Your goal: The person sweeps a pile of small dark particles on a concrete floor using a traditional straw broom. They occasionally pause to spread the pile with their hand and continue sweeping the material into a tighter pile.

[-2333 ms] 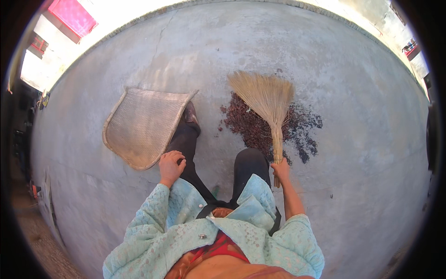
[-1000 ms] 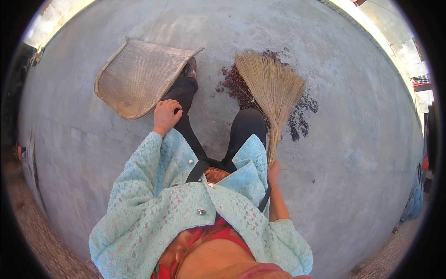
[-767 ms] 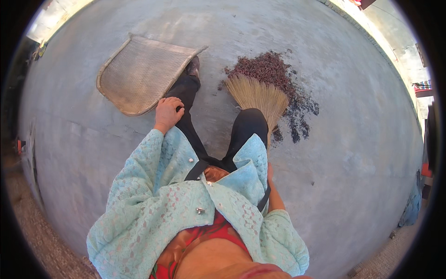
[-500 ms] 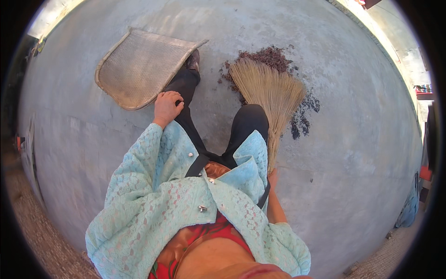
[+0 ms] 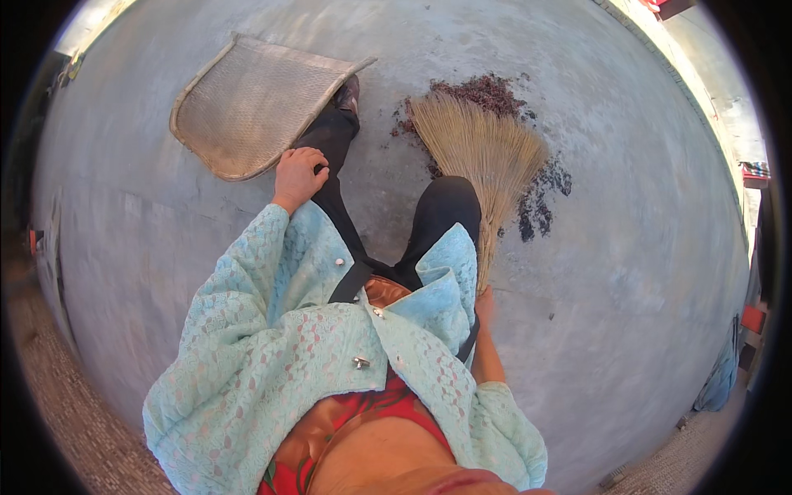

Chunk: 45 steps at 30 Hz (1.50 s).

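Note:
My right hand (image 5: pixel 485 305) is closed round the narrow end of a straw broom (image 5: pixel 487 161), partly hidden beside my right thigh. The broom's bristles fan out over a heap of dark reddish-brown bits (image 5: pixel 487 93) on the floor. Darker crumbs (image 5: pixel 540 198) spread along the bristles' right side. My left hand (image 5: pixel 299 175) rests on my left knee with its fingers loosely bent, nothing visible in them. Just beyond it is a woven scoop-shaped basket (image 5: pixel 252 107) with a bound rim, its near right edge passing beside my hand and leg. The basket's underside is hidden.
Grey concrete floor (image 5: pixel 619 272) surrounds me. My left shoe (image 5: pixel 350 95) shows beside the basket's far right corner. A blue-grey cloth (image 5: pixel 719 371) and a red object (image 5: pixel 752 319) are at the right edge. Brick-like paving (image 5: pixel 91 429) lies at lower left.
The whole view has shifted slightly, so the basket, broom and both hands appear a little higher. My right hand keeps its hold on the broom, and the heap looks the same.

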Tool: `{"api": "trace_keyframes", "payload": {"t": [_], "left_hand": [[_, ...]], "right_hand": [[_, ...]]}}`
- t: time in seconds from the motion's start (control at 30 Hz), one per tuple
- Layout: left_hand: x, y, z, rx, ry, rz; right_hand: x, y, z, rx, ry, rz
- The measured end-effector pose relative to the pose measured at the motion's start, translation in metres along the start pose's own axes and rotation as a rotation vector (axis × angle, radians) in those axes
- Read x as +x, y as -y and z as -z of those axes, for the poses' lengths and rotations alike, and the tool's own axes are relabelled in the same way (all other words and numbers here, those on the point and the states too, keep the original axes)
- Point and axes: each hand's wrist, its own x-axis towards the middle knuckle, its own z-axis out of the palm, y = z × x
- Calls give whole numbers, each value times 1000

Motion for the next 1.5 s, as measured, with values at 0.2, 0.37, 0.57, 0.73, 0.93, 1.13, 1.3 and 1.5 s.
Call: {"api": "trace_keyframes", "payload": {"t": [0.2,0.37,0.57,0.73,0.93,1.13,1.3,1.5], "left_hand": [[-1,2,2,22,-18,-33],[-1,0,-2,-1,-30,0],[2,-3,2,-6,-2,-1],[3,3,-4,7,-30,-42],[-2,4,-5,10,-41,-13],[4,6,-6,-15,-22,-40],[-2,8,-7,5,-27,-24],[0,5,-5,3,15,11]], "right_hand": [[50,-7,-44,4,76,2],[-1,50,38,243,37,-17],[69,12,-39,12,3,24],[108,-21,-73,134,65,56],[54,16,-25,157,-8,182],[78,-18,-66,152,45,177],[64,6,-34,126,55,153],[86,-47,-65,297,27,189]]}}
